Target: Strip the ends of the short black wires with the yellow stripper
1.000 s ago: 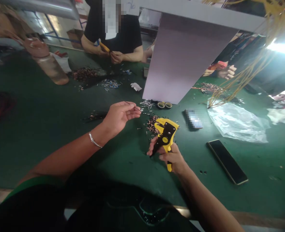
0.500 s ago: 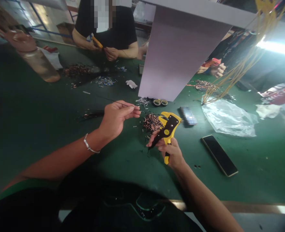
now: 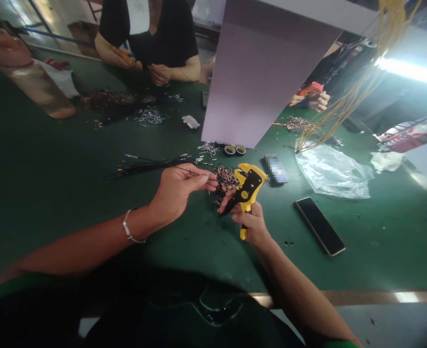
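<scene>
My left hand (image 3: 179,191) pinches a thin dark wire between thumb and fingers, beside a pile of short copper-tipped wire pieces (image 3: 226,180). To its right, my right hand (image 3: 251,220) is wrapped round the handles of a yellow and black wire stripper (image 3: 248,186). The tool's jaws point up and left, over the pile's right side, apart from my left hand. Behind my left hand a bundle of long black wires (image 3: 144,166) lies on the green table. Small silvery terminals (image 3: 209,148) are scattered beyond the pile.
Two tape rolls (image 3: 234,150) stand near a pale panel (image 3: 267,72). On the right lie a small pixelated object (image 3: 276,169), a phone (image 3: 319,225) and a plastic bag (image 3: 332,169). A bottle (image 3: 39,87) is at the left. Other people's hands work across the table.
My left hand has moved slightly right and down, nearer the pile, and more of the black wire bundle shows behind it. The view has shifted a little; the stripper stays in my right hand.
</scene>
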The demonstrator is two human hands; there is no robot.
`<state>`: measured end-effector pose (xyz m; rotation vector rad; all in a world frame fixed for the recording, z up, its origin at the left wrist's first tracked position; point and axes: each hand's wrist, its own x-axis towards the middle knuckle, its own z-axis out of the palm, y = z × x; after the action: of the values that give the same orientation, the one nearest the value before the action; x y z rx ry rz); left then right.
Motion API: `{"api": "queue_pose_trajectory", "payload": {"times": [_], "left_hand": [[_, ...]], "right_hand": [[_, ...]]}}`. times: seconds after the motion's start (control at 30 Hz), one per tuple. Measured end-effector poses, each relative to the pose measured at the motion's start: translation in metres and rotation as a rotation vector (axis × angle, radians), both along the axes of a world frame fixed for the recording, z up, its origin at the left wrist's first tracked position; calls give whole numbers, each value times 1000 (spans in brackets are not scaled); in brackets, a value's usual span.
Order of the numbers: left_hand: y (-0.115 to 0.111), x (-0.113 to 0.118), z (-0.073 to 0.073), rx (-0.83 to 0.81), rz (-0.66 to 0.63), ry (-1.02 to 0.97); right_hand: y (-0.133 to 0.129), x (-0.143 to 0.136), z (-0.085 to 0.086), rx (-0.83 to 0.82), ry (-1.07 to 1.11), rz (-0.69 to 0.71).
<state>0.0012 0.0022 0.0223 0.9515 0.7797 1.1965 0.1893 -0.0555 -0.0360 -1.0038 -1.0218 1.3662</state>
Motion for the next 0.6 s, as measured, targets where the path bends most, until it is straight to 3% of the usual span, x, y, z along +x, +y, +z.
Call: {"api": "queue_pose_trajectory", "payload": {"times": [0.17, 0.47, 0.6], "left_hand": [[4, 0, 1, -60, -17, -61], [12, -2, -9, -258, -141, -96], [14, -2, -10, -298, -147, -92]], "right_hand": [[-1, 0, -5, 57, -130, -60], [-4, 2, -12, 246, -582, -206], [-2, 2, -13, 253, -579, -244]]}}
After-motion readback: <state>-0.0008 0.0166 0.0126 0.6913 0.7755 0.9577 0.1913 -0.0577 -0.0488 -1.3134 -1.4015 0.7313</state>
